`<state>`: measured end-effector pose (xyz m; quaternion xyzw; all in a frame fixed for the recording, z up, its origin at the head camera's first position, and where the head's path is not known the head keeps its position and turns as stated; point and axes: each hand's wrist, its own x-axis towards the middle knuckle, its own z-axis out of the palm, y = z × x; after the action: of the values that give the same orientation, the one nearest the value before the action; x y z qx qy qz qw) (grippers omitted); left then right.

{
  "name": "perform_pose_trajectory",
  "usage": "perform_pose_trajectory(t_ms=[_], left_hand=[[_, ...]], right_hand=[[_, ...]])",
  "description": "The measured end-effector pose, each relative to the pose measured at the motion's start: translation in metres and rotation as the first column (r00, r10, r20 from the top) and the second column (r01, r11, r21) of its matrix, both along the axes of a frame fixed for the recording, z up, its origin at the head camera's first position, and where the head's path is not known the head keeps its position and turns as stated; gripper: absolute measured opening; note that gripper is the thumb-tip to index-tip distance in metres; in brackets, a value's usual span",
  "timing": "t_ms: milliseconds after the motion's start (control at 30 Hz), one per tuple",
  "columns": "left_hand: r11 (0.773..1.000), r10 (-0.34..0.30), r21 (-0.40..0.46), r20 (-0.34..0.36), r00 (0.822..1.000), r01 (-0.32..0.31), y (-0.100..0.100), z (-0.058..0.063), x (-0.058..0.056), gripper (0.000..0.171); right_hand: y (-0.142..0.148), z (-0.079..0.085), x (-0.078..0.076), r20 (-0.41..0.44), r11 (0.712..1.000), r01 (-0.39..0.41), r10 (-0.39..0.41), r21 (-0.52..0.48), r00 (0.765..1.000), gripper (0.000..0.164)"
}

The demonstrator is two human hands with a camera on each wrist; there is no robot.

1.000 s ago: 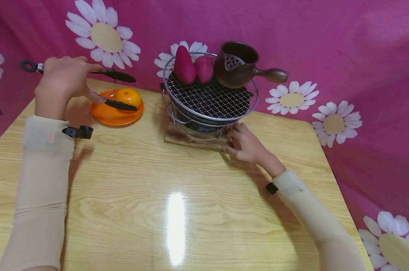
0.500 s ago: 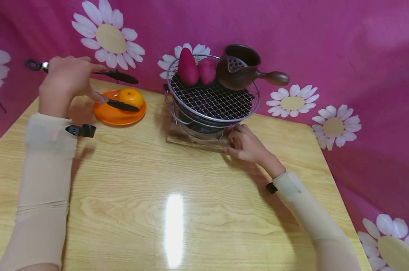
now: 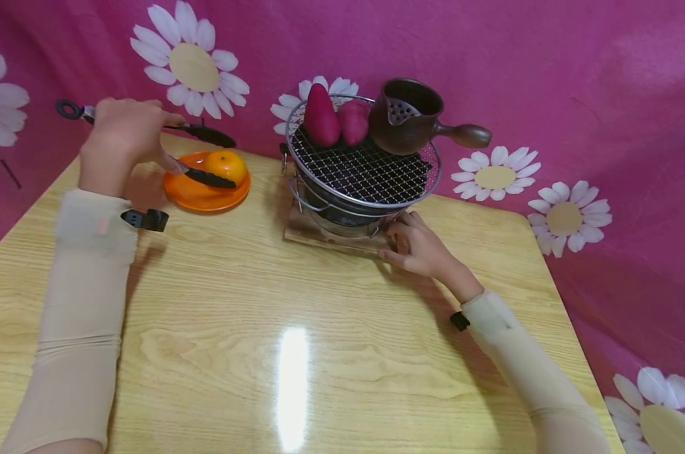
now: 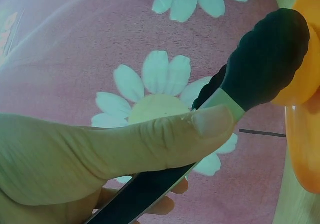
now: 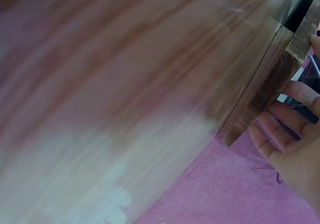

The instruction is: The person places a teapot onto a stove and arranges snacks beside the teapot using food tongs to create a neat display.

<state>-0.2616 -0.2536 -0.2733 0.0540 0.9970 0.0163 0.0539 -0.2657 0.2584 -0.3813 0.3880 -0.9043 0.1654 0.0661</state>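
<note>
My left hand [image 3: 123, 139] holds black-tipped tongs [image 4: 265, 59], their arms spread apart. One tong tip lies in front of a tangerine [image 3: 227, 165], the other stands above and behind it. That fruit sits on an orange plate [image 3: 197, 200] at the table's back left. At the small round grill [image 3: 359, 173], my right hand [image 3: 416, 246] grips the right end of the wooden board [image 3: 331, 241] underneath, thumb at the front edge. The right wrist view shows several fingers against the board's end [image 5: 270, 92]. Part of the tangerine is hidden by the lower tong tip.
Two purple-red sweet potatoes [image 3: 322, 120] rest at the back of the grill's wire mesh. Beside them stands a dark brown side-handled pot [image 3: 401, 129], its handle sticking out to the right past the rim. A pink flowered cloth [image 3: 518, 75] hangs behind the wooden table [image 3: 217, 328].
The whole head view has shifted slightly, so things appear a little further right and lower. Both hands, the tongs and the tangerine keep about the same places relative to each other.
</note>
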Motion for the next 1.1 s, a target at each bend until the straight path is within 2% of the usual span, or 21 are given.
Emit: perform_pose_trajectory(t_ms=[167,433,700,1100], left_hand=[[1.0,-0.01,-0.023,0.009,1.0,0.01,-0.0001,-0.0031,-0.0003,0.097],[0.999,0.003,0.036,0.03,1.0,-0.004,0.0043,-0.005,-0.0017,0.092],[0.999,0.012,0.042,-0.014,1.0,-0.012,0.0085,-0.0053,0.0039,0.085],[1.0,0.009,0.021,-0.031,0.999,-0.009,0.009,-0.0048,0.0056,0.082]], right_hand=[[-0.0001,-0.0006,-0.0008,-0.007,1.0,-0.004,0.004,-0.002,1.0,0.028],[-0.0001,-0.0012,0.0002,-0.011,1.0,-0.007,0.007,-0.004,1.0,0.028],[-0.0007,0.0002,-0.0001,-0.001,1.0,0.01,-0.01,0.006,1.0,0.028],[-0.0016,0.0009,0.0005,0.012,1.0,0.025,-0.025,0.01,1.0,0.027]])
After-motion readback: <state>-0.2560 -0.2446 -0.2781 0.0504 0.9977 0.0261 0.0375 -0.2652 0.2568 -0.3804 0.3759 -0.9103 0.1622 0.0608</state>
